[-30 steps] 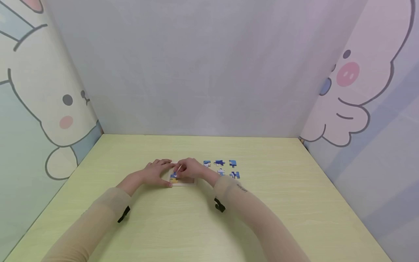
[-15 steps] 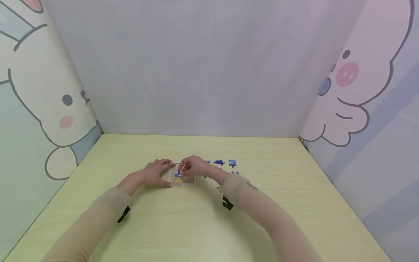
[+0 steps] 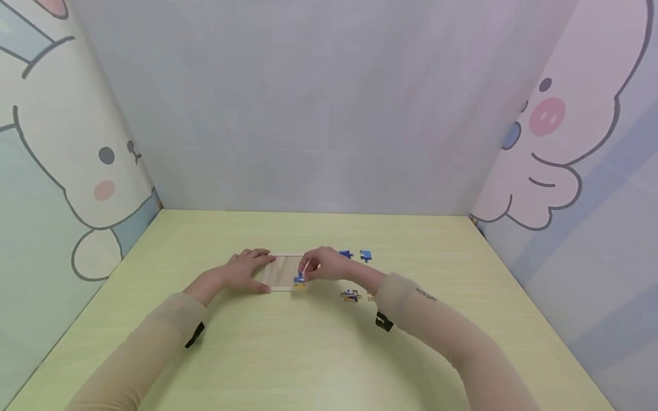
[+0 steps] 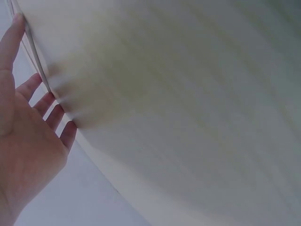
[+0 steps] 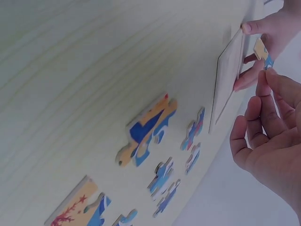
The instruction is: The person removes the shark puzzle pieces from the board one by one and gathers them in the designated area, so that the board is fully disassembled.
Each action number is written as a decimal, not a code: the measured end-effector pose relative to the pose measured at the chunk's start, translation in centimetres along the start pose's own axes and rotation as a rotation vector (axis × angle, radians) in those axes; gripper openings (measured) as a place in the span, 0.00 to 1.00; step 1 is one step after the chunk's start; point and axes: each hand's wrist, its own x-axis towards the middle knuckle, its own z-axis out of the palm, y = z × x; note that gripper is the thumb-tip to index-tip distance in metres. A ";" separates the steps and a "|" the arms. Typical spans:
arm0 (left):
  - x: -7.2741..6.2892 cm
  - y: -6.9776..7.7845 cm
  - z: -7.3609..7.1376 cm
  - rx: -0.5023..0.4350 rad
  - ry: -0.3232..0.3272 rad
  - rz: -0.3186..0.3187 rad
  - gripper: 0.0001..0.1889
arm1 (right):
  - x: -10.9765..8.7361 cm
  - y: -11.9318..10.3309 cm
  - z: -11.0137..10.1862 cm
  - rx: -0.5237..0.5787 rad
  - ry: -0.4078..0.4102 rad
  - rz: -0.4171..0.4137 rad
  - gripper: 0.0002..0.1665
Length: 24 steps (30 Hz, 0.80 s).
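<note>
A small jigsaw piece, blue above and yellow-orange below, is pinched between the thumb and fingertips of my right hand. In the head view it overlaps the right end of a shallow wooden puzzle tray. The right wrist view shows this jigsaw piece up off the tray, which has a bare wooden floor. My left hand lies at the tray's left side, thumb at the near corner and index finger at the far one. Its fingers look fairly straight in the left wrist view, fingertips along an edge.
Several loose jigsaw pieces lie on the pale wooden table to the tray's right, among them a blue one and a blue-and-orange one. My right forearm hides some of them. A pale curtain hangs behind the table.
My right hand has moved to the right, carrying the pinched piece from the tray's left part to its right end. My left hand has stayed at the tray.
</note>
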 end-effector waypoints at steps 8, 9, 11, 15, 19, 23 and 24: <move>-0.1 0.1 -0.1 -0.011 -0.003 0.012 0.45 | -2.2 1.0 -0.6 -0.011 0.004 -0.021 0.07; -0.2 0.2 -0.1 -0.013 -0.003 0.015 0.45 | -2.5 1.1 -0.7 -0.008 0.005 -0.021 0.06; -0.2 0.2 -0.1 -0.018 -0.003 0.023 0.45 | -2.9 1.5 -0.7 -0.010 0.010 -0.018 0.06; -0.2 0.2 -0.1 -0.020 -0.002 0.030 0.44 | -3.7 2.5 -0.6 -0.023 0.021 -0.007 0.06; -0.3 0.3 -0.2 -0.018 -0.006 0.025 0.45 | -4.3 3.4 -0.5 -0.033 0.026 0.002 0.07; -0.3 0.3 -0.3 -0.014 -0.010 0.021 0.45 | -4.8 4.1 -0.5 -0.046 0.029 0.002 0.07; -0.2 0.3 -0.2 -0.013 -0.011 0.020 0.45 | -4.9 4.2 -0.5 -0.049 0.031 0.000 0.06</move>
